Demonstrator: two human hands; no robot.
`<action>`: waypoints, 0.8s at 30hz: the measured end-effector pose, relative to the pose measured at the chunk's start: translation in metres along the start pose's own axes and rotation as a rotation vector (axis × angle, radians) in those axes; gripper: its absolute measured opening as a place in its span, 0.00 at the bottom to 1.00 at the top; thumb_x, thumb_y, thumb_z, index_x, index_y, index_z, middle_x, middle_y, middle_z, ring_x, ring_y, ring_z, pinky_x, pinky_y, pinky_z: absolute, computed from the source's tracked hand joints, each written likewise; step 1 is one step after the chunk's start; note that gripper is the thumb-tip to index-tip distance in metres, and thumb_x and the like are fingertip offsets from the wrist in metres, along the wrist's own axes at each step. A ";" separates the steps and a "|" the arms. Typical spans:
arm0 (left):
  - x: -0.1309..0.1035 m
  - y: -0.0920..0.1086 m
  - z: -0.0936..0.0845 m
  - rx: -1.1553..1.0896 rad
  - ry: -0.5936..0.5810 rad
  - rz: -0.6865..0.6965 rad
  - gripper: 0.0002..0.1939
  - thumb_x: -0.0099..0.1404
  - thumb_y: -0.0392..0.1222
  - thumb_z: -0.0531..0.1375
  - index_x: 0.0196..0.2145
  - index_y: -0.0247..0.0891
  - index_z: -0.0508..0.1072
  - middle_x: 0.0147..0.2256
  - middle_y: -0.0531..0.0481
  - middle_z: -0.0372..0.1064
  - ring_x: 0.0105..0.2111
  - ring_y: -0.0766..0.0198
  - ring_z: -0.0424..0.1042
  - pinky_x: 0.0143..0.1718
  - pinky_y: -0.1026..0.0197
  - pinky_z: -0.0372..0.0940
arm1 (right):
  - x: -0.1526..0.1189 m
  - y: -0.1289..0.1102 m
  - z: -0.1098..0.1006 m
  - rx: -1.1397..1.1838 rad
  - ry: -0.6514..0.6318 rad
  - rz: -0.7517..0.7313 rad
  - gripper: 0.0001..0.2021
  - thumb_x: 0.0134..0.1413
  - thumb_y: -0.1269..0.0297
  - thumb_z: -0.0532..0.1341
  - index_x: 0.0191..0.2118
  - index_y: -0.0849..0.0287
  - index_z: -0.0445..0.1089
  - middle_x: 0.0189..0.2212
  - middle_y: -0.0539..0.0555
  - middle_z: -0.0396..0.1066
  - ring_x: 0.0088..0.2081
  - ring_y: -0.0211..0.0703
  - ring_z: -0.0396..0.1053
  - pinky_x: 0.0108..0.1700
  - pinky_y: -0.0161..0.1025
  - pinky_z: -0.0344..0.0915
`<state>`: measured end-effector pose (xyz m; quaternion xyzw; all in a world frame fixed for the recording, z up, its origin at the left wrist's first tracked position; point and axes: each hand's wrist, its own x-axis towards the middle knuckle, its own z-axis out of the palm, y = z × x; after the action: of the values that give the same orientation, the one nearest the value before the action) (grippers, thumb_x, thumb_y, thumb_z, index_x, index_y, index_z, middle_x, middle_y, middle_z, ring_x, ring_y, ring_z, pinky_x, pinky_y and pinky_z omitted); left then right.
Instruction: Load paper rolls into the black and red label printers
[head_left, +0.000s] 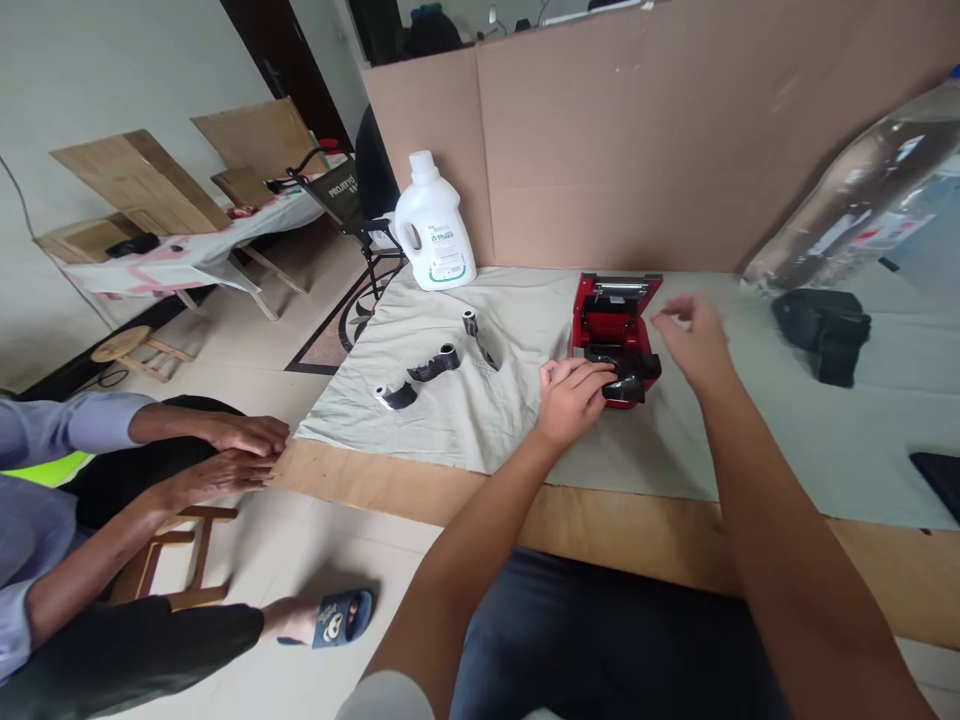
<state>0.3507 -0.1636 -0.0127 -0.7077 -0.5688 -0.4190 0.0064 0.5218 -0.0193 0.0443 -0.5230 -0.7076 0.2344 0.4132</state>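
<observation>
A red box-like device [616, 315] stands on the cloth-covered table with its lid raised. Black glossy material [628, 378] lies in and over its front. My left hand [574, 395] rests on the device's front left, its fingers closed on the black material. My right hand [691, 335] is raised just right of the device, thumb and fingertips pinched together; whatever is between them is too small to make out. Left of the device lie small black rolls with white cores: one upright [470, 323], one in the middle [436, 363] and one nearer the front edge [396, 396].
A white jug [437, 225] stands at the back left before a cardboard wall [615, 150]. At the right are a dark strapped object [823, 330], a large clear plastic-wrapped item [862, 190] and a dark flat object [939, 478]. A seated person's hands [236, 455] are beside the table's left corner.
</observation>
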 end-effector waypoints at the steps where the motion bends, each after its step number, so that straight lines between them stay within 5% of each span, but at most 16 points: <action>1: 0.000 0.000 0.000 -0.001 -0.003 -0.003 0.18 0.72 0.35 0.55 0.49 0.50 0.82 0.55 0.53 0.80 0.58 0.53 0.72 0.63 0.42 0.59 | 0.004 0.002 0.000 0.101 0.050 0.033 0.30 0.58 0.50 0.63 0.64 0.49 0.65 0.59 0.59 0.73 0.65 0.61 0.64 0.68 0.66 0.55; 5: 0.000 0.002 -0.001 -0.006 -0.018 -0.012 0.18 0.72 0.35 0.55 0.49 0.50 0.82 0.55 0.52 0.80 0.59 0.53 0.72 0.63 0.43 0.57 | 0.021 -0.003 0.009 0.420 -0.015 0.111 0.37 0.59 0.45 0.61 0.71 0.45 0.54 0.69 0.58 0.62 0.69 0.55 0.60 0.68 0.57 0.60; 9: 0.000 0.004 -0.002 -0.016 0.005 -0.013 0.18 0.71 0.35 0.55 0.48 0.50 0.82 0.54 0.52 0.80 0.58 0.53 0.72 0.64 0.43 0.57 | 0.003 -0.003 0.014 0.417 0.050 0.132 0.21 0.61 0.44 0.56 0.52 0.51 0.70 0.57 0.58 0.72 0.62 0.55 0.68 0.65 0.56 0.63; 12: 0.000 0.003 -0.003 -0.022 0.002 -0.019 0.19 0.71 0.34 0.55 0.49 0.51 0.82 0.53 0.51 0.81 0.58 0.52 0.72 0.63 0.43 0.58 | -0.020 0.010 0.017 0.379 0.058 0.108 0.12 0.56 0.53 0.58 0.42 0.51 0.69 0.54 0.55 0.74 0.61 0.53 0.69 0.63 0.51 0.66; 19: -0.002 0.001 -0.002 -0.014 -0.005 -0.004 0.19 0.72 0.35 0.55 0.50 0.53 0.81 0.54 0.55 0.80 0.58 0.52 0.72 0.63 0.42 0.60 | -0.039 0.024 0.037 0.629 0.074 0.188 0.26 0.42 0.61 0.56 0.53 0.50 0.66 0.58 0.56 0.72 0.62 0.51 0.70 0.60 0.49 0.70; 24: 0.001 0.002 -0.004 -0.007 0.051 -0.095 0.16 0.71 0.39 0.59 0.53 0.51 0.80 0.62 0.49 0.73 0.61 0.49 0.68 0.65 0.43 0.59 | -0.043 0.020 0.040 0.749 0.051 0.260 0.29 0.45 0.60 0.57 0.57 0.50 0.66 0.61 0.56 0.72 0.59 0.53 0.72 0.59 0.50 0.71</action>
<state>0.3501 -0.1655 -0.0079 -0.6690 -0.5999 -0.4387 -0.0013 0.5046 -0.0488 -0.0076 -0.4270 -0.4906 0.5134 0.5599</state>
